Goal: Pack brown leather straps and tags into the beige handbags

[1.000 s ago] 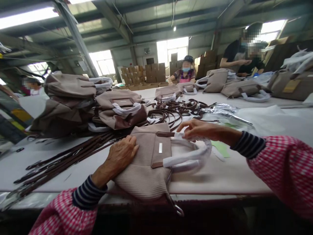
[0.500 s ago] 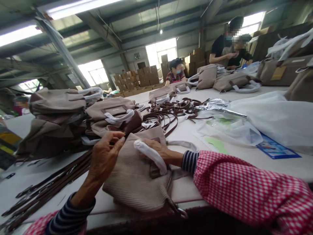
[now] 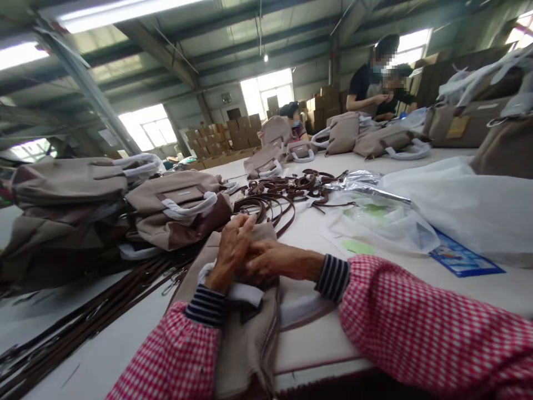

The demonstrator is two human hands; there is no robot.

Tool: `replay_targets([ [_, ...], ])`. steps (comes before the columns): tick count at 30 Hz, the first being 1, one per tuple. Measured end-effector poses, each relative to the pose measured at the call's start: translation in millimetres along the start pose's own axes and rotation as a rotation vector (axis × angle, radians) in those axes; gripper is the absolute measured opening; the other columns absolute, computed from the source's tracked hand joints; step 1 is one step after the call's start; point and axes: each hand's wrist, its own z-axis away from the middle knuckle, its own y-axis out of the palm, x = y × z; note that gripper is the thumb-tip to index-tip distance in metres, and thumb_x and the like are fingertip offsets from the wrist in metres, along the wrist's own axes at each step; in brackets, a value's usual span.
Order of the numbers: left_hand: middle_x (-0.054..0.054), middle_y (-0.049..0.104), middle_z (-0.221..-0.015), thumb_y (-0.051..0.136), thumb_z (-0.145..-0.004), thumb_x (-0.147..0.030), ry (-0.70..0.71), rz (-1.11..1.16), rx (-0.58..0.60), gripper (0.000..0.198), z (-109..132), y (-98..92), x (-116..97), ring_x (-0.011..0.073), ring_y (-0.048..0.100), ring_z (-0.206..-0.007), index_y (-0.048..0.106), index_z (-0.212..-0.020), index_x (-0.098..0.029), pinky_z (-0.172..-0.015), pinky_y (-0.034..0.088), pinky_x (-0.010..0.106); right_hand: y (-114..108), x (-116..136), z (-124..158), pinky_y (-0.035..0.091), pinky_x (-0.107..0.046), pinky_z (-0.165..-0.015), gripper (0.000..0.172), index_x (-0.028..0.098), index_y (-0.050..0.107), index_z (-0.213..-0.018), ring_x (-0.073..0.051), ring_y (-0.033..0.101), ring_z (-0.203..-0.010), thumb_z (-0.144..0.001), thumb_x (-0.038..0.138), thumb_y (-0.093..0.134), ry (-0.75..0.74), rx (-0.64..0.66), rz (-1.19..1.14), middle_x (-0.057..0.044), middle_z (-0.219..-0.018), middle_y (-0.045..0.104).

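Observation:
A beige ribbed handbag (image 3: 250, 347) lies in front of me, its zipped edge running down toward the table's front edge. Both hands meet over its upper part. My left hand (image 3: 231, 250) reaches across the bag's wrapped handle (image 3: 245, 294), its fingers pressed together and closed; what they pinch, if anything, is hidden. Coming in from the right, my right hand (image 3: 277, 260) has its fingers curled closed on the bag, tips close under my left hand. A second handle in clear wrap (image 3: 306, 311) rests on the table to the right.
Beige handbags (image 3: 179, 205) are piled at left, beside long brown straps (image 3: 95, 311). Coiled brown straps (image 3: 266, 208) lie beyond my hands. White plastic sheeting (image 3: 462, 205) and a blue packet (image 3: 466, 258) are at right. Co-workers (image 3: 366, 89) stand across the table among more bags.
My left hand has moved right and down onto the handbag, meeting my right hand. The bag sits lower in view. A co-worker opposite has a bag raised before them.

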Motion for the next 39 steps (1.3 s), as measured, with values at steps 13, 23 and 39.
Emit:
replay_targets([
  [13,0.005,0.070,-0.130,0.055,-0.101,-0.041,0.059,-0.156,0.171,0.026,-2.3,18.0,36.5,0.0297,0.055,-0.120,0.069,-0.117,-0.025,-0.108,0.043,0.050,-26.5,-93.8,-8.4,0.042,-0.024,-0.065,0.009,0.012,0.075,-0.079,-0.016,0.062,-0.075,-0.074,0.012,0.067,0.423,0.027,0.003,-0.005,-0.081,0.072],
  [23,0.000,0.067,-0.137,0.063,-0.096,-0.045,-0.004,-0.196,0.156,0.030,0.7,17.0,37.6,0.0328,0.049,-0.131,0.069,-0.123,-0.031,-0.114,0.039,0.050,-30.0,-80.7,-11.8,0.038,-0.025,-0.069,0.016,0.013,0.072,-0.084,-0.016,0.060,-0.077,-0.088,0.012,0.056,0.378,0.117,0.305,-0.007,-0.086,0.073],
  [39,0.001,0.067,-0.143,0.052,-0.100,-0.054,-0.020,-0.314,0.181,0.038,-9.8,27.4,46.5,0.0382,0.047,-0.132,0.069,-0.131,-0.039,-0.110,0.035,0.062,-41.5,-54.4,18.9,0.037,-0.028,-0.073,0.020,0.016,0.070,-0.101,-0.020,0.066,-0.090,-0.092,0.008,0.054,0.129,0.377,0.559,-0.011,-0.105,0.075],
])
